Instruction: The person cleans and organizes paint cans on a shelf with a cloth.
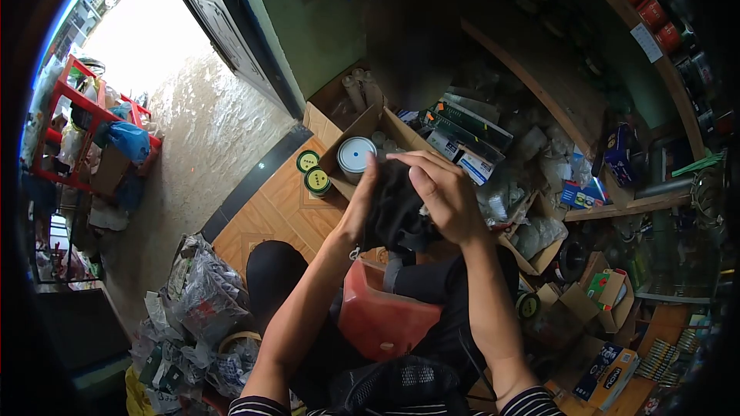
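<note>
A bunched black cloth (397, 212) is between my two hands above my lap. My left hand (361, 204) presses against its left side, thumb up, with the other fingers mostly hidden. On the other side my right hand (447, 196) grips the cloth, its fingers curving over the top and its thumb bent. Whether something lies inside the cloth cannot be seen. Just beyond my left thumb is a round can with a pale lid (357, 156), at the open cardboard box (335, 158). Two green tins with yellow tops (317, 179) stand left of the box.
A red plastic piece (385, 312) sits between my legs. Crumpled plastic bags (204, 285) lie at left on the tiled floor (266, 204). Boxes and packets, including a blue and yellow box (605, 374), crowd the right. An open door (231, 31) leads outside, near a red rack (96, 112).
</note>
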